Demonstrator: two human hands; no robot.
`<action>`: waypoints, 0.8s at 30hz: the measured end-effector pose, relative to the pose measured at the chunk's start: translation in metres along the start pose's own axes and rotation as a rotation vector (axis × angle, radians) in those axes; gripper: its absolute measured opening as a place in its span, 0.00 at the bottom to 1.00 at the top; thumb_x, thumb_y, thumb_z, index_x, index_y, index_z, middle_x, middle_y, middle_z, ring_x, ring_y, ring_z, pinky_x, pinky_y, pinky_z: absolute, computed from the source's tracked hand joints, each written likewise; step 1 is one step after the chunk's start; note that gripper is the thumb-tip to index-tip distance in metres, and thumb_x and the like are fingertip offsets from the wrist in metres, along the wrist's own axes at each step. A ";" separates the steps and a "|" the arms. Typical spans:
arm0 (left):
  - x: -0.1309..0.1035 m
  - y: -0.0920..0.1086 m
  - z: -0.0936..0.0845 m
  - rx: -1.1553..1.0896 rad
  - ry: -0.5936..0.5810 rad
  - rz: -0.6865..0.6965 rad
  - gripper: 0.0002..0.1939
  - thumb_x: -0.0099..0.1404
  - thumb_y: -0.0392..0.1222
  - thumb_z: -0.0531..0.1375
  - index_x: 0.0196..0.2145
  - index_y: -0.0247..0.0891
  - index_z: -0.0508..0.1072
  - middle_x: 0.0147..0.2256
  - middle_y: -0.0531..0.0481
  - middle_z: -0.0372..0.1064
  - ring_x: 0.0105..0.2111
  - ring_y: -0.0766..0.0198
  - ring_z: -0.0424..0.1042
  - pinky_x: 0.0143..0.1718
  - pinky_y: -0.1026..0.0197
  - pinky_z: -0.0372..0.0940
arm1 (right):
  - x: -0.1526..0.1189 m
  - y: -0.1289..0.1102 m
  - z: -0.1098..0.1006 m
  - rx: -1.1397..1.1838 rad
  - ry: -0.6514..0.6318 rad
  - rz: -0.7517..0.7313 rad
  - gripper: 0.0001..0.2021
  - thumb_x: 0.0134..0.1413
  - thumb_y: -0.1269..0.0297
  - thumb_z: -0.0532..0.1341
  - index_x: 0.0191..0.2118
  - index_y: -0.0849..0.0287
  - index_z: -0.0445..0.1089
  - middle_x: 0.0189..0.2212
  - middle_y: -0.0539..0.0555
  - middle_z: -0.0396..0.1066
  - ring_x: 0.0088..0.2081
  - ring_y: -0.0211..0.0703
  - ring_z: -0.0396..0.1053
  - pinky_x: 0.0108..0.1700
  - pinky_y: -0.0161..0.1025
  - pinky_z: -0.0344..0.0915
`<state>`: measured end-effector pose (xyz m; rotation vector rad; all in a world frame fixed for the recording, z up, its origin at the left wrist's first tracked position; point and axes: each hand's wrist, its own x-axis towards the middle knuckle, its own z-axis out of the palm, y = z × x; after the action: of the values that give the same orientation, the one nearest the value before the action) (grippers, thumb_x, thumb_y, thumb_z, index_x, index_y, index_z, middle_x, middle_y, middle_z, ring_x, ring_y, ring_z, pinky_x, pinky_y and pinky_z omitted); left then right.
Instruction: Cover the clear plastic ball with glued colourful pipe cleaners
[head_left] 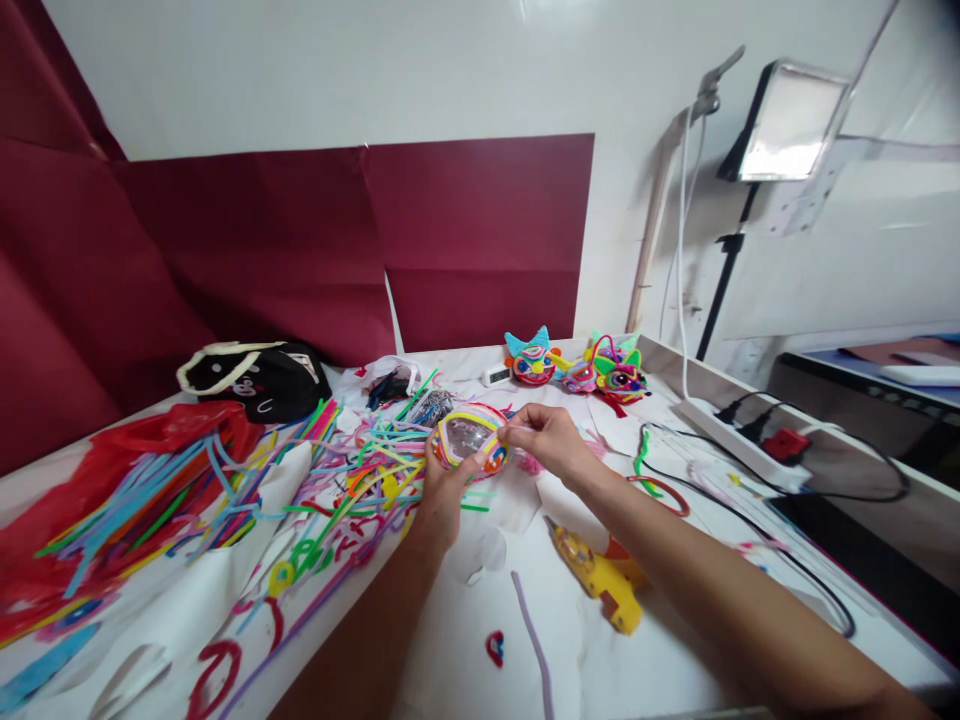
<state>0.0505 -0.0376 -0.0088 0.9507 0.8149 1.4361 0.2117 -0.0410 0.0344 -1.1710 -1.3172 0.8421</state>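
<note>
A round craft piece, edged with yellow, pink and red pipe cleaners around a clear, shiny centre, is held up over the table. My left hand grips it from below and the left, thumb across its front. At its right edge, beside an orange and blue curl, my right hand pinches something pale and thin, too small to make out. A yellow glue gun lies under my right forearm. Nearer the front edge are a lilac pipe cleaner and a small red and blue curl.
Loose pipe cleaners and a red plastic bag cover the left side. A black pouch sits behind them. Colourful finished pieces stand at the back. On the right are a power strip, cables and a lamp.
</note>
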 end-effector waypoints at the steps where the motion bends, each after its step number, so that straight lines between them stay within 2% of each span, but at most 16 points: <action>1: 0.000 0.000 0.000 -0.003 0.003 0.001 0.45 0.49 0.37 0.70 0.62 0.46 0.57 0.50 0.45 0.72 0.44 0.53 0.75 0.46 0.50 0.72 | 0.000 0.001 0.000 -0.002 0.002 0.002 0.12 0.36 0.56 0.68 0.22 0.58 0.69 0.18 0.46 0.67 0.22 0.34 0.59 0.27 0.35 0.56; 11: 0.001 -0.001 0.000 -0.006 0.018 0.035 0.48 0.46 0.37 0.71 0.62 0.45 0.56 0.52 0.44 0.70 0.48 0.54 0.74 0.51 0.51 0.69 | 0.002 0.007 0.005 0.012 0.013 0.042 0.10 0.36 0.57 0.68 0.21 0.58 0.70 0.19 0.47 0.69 0.24 0.36 0.63 0.28 0.35 0.59; 19: 0.004 -0.006 -0.003 0.019 0.036 0.079 0.48 0.45 0.35 0.72 0.62 0.45 0.56 0.51 0.45 0.70 0.49 0.55 0.72 0.54 0.51 0.65 | 0.000 0.004 0.008 0.038 0.005 0.074 0.13 0.34 0.55 0.67 0.20 0.57 0.66 0.17 0.46 0.66 0.22 0.34 0.59 0.26 0.35 0.56; 24: 0.006 -0.006 -0.005 0.009 0.056 0.092 0.47 0.46 0.36 0.72 0.61 0.45 0.57 0.52 0.44 0.70 0.49 0.55 0.73 0.55 0.51 0.65 | 0.000 0.000 0.013 0.068 0.010 0.079 0.13 0.33 0.55 0.68 0.19 0.57 0.66 0.17 0.47 0.66 0.22 0.35 0.60 0.27 0.35 0.58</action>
<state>0.0488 -0.0311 -0.0160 0.9688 0.8283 1.5459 0.1992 -0.0390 0.0324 -1.1782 -1.2314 0.9296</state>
